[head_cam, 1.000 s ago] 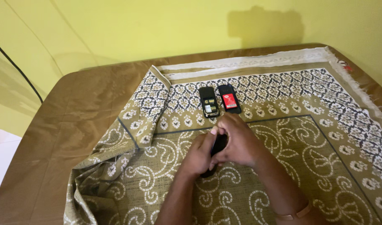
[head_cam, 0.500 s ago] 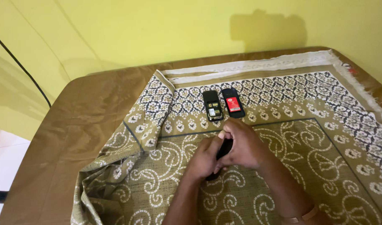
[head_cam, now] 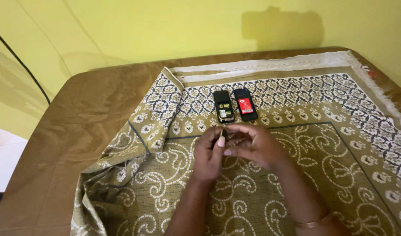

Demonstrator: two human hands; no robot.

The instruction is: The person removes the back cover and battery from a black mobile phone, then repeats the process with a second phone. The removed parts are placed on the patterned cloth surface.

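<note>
I have both hands together over the middle of the cloth [head_cam: 296,175], toward its far edge. My left hand [head_cam: 209,155] pinches a small thin card [head_cam: 221,132] upright between thumb and forefinger, fingers closed on it. My right hand [head_cam: 255,146] curls beside it, touching; whether it grips anything I cannot tell. Just beyond lie the open phone [head_cam: 223,106] and its battery [head_cam: 245,104], side by side. To do this well, I judge, I should keep the pinch light, line the card up square, and steady one hand against the other.
</note>
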